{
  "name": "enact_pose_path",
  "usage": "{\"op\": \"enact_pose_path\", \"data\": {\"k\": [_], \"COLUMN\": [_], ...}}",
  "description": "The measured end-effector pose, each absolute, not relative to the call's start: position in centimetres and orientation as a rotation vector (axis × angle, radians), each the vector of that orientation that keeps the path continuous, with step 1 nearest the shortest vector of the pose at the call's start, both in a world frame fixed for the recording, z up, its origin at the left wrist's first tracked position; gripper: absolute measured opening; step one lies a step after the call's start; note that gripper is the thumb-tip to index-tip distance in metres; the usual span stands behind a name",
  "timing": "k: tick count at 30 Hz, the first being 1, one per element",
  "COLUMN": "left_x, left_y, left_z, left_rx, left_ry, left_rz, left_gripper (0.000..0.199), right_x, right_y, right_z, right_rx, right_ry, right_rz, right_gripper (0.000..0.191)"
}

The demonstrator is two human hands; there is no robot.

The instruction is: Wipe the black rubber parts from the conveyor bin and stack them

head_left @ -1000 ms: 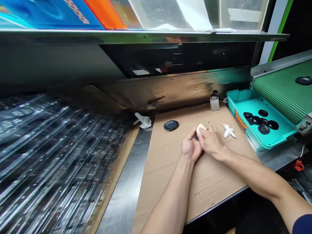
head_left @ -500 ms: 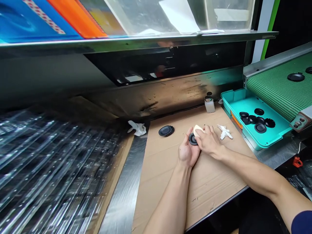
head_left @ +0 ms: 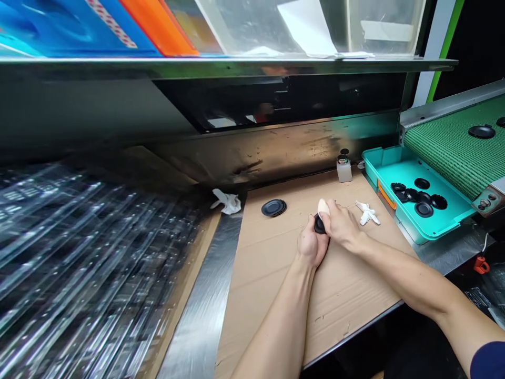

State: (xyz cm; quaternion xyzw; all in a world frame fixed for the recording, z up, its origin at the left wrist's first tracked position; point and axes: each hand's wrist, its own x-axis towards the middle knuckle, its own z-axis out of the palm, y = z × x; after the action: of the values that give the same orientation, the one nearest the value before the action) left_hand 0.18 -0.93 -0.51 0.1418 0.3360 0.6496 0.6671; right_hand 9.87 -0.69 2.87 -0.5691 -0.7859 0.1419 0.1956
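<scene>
My left hand (head_left: 311,243) is closed round a round black plastic part (head_left: 319,225), held just above the cardboard sheet (head_left: 272,273). My right hand (head_left: 342,225) grips a cream-coloured pad (head_left: 323,206), perhaps a sponge, and presses it against the part; the fingers hide much of both. To the left on the cardboard lies a small pile of black round parts (head_left: 273,208). Right of my hands rests a crumpled white wipe (head_left: 367,213). A whitish bottle with a metal top (head_left: 344,169) stands at the back of the sheet.
At right, a teal tray (head_left: 436,231) holds several black round parts (head_left: 424,209). Beside it runs a green conveyor belt (head_left: 445,142) carrying more. Stacked clear plastic trays (head_left: 90,273) fill the left. A metal shelf (head_left: 236,68) overhangs the back. Another crumpled wipe (head_left: 229,202) lies left.
The view has shifted slightly, so the scene sits a little further right. My right hand has turned the cream pad more upright and covers more of the black part.
</scene>
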Motion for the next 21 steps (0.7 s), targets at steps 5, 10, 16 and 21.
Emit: {"op": "enact_pose_path", "data": {"k": [5,10,16,21], "left_x": [-0.1,-0.9,-0.9,-1.8], "left_y": [-0.6,-0.2,-0.6,-0.5], "left_z": [-0.9,-1.0,-0.5,0.0], "left_rx": [0.339,0.308,0.282,0.31], "left_ry": [0.739,0.738,0.74,0.733], "left_rz": [1.45,1.434,1.417,1.37], "left_gripper": [0.04,0.039,0.039,0.04], "right_x": [10.2,10.9,11.3,10.9], "right_y": [-0.8,-0.7,-0.5,-1.1], "right_z": [2.7,2.6,2.8,2.2], "right_rx": [-1.631,-1.729,-1.819,-1.656], "right_ry": [-2.264,-2.264,-2.157,-2.27], "right_rz": [0.35,0.291,0.297,0.396], "right_gripper": [0.034,0.042,0.049,0.053]}}
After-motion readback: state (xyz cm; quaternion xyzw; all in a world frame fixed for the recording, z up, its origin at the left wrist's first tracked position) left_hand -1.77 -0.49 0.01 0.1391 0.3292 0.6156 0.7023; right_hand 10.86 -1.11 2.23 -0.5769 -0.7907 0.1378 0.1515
